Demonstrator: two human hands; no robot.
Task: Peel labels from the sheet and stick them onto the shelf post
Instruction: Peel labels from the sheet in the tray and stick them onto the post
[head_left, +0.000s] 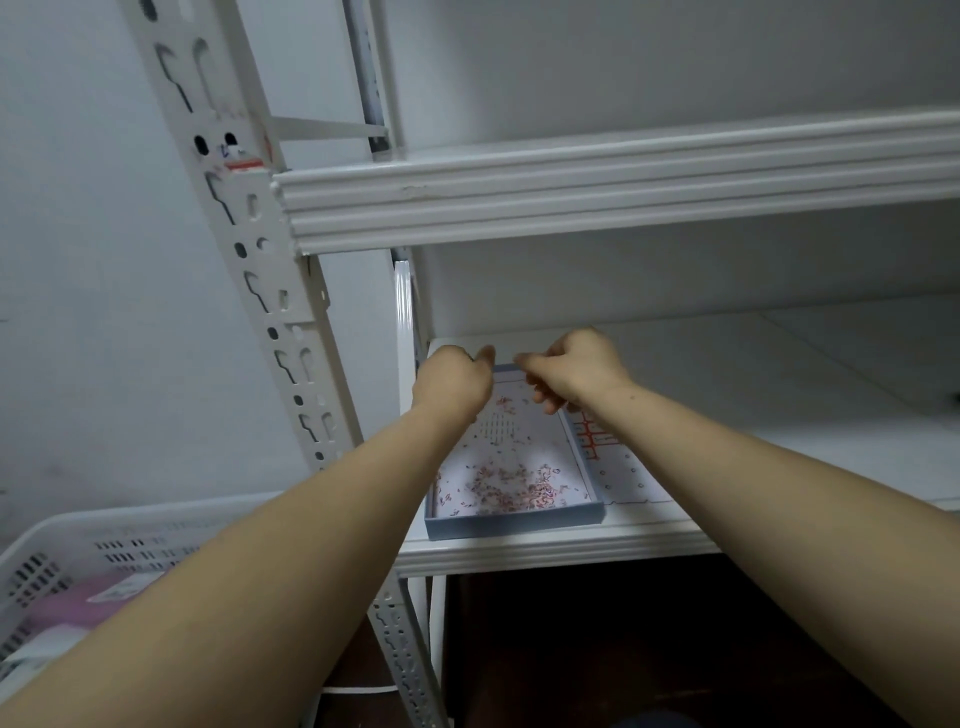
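Both my hands hover over the far end of a shallow blue-walled tray (514, 522) on the lower shelf. My left hand (454, 382) is curled into a loose fist, thumb tip pointing right. My right hand (571, 371) has its fingers curled, thumb and forefinger pinched together toward the left hand; whatever sits between them is too small to make out. A label sheet (605, 447) with red-edged labels lies right of the tray, partly under my right wrist. The white slotted shelf post (265, 291) rises at the left and carries a red-edged label (244, 167) near the upper shelf.
The tray floor is strewn with several tiny red and dark paper scraps (511, 486). The upper shelf beam (571, 202) runs across above my hands. A white perforated basket (88, 566) holding pink items stands at the lower left. The lower shelf board (779, 395) extends to the right.
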